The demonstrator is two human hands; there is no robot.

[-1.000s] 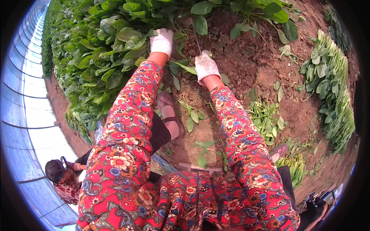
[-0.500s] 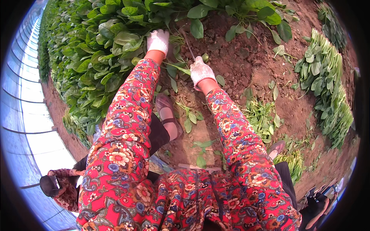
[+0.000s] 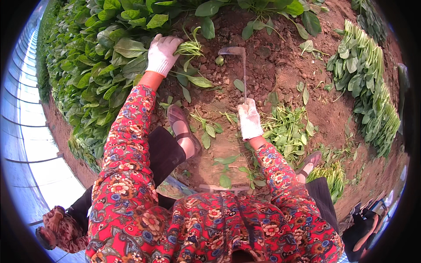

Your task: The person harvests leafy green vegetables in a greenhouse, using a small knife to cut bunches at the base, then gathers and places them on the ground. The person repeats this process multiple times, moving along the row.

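My left hand (image 3: pixel 163 55), in a white glove, is closed round a bunch of spinach (image 3: pixel 189 48). Pale cut stems stick out on its right side, while the leaves lie to the left against the standing plants. In my right hand (image 3: pixel 249 119), also gloved, is a small sickle (image 3: pixel 244 74) with a long thin metal shaft. Its curved blade points left above bare soil, apart from the spinach bunch. The sickle's handle is hidden inside the right glove.
Dense standing spinach (image 3: pixel 94 65) fills the left and far side. A long row of laid bunches (image 3: pixel 368 87) lies at the right. Loose trimmed leaves (image 3: pixel 287 131) are heaped beside my right foot. Other people are at the lower left (image 3: pixel 66 228) and lower right (image 3: pixel 359 232).
My left hand has moved left, and cut stems now show in its grip. My right hand has drawn the sickle back toward me and to the right, away from the plants.
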